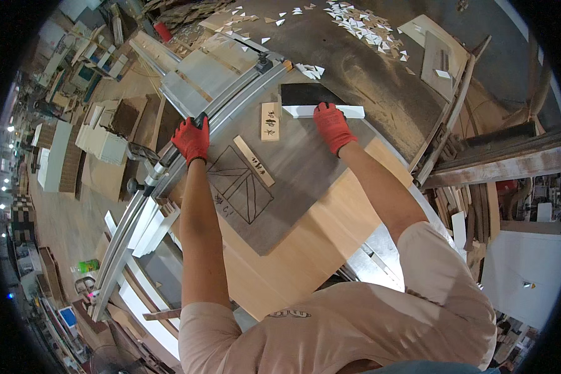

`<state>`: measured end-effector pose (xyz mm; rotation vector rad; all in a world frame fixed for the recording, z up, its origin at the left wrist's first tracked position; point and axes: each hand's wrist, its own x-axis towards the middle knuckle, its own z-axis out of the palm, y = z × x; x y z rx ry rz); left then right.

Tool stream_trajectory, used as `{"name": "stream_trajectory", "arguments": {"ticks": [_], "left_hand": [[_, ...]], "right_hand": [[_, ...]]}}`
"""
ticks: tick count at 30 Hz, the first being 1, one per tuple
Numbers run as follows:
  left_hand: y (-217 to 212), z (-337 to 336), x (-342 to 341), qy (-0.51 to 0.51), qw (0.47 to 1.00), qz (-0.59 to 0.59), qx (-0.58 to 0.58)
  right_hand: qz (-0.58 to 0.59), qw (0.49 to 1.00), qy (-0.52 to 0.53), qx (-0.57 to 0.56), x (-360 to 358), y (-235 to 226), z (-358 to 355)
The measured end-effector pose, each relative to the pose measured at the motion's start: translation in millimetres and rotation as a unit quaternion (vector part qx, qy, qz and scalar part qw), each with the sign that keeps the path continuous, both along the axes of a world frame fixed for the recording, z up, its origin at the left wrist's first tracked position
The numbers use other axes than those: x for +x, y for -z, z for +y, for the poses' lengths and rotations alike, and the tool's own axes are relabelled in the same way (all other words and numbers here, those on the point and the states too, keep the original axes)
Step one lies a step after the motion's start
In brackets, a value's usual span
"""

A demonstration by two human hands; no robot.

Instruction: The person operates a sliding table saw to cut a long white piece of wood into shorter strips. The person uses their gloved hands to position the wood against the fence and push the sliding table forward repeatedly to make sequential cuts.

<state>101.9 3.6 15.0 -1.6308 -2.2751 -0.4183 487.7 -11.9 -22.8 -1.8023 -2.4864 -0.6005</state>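
My left hand (192, 140), in a red glove with black on the fingers, is closed over the metal rail (240, 93) along the left of the work surface. My right hand (334, 128), gloved alike, has its fingers curled over a narrow white strip (355, 112). That strip lies along the near edge of a black panel (308, 93). Between my hands, a light wooden block (270, 131) and a thin wooden strip (246, 153), both marked by hand, rest on a grey-brown board (280, 206) with a pencilled or inked line drawing.
Under the grey-brown board lies a larger light wood panel (293, 268). Small white triangular offcuts (361, 28) are scattered on the dark surface beyond. Stacked boards (106, 131) stand at left. A wooden frame (449, 112) and upright scrap pieces (464, 212) are at right.
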Motion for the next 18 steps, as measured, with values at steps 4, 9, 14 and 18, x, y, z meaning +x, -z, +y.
{"name": "stream_trajectory", "arguments": {"ticks": [4, 9, 14, 18], "left_hand": [[-3.0, 0.8, -0.3, -0.005, 1.0, 0.0, -0.009], [-3.1, -2.6, -2.4, 0.003, 1.0, -0.013, 0.023], [-2.1, -4.1, 0.0, 0.006, 0.999, -0.001, 0.032], [3.0, -4.1, -2.8, 0.002, 0.999, 0.003, 0.036]], "right_hand": [[-0.021, 1.0, 0.0, -0.008, -6.4, -5.3, -1.9], [-0.026, 0.999, 0.021, -0.008, -9.6, -9.5, -1.5], [-0.04, 0.999, 0.019, -0.018, -8.4, -8.7, -1.8], [-0.027, 0.999, 0.015, -0.024, -9.8, -7.9, 1.5]]}}
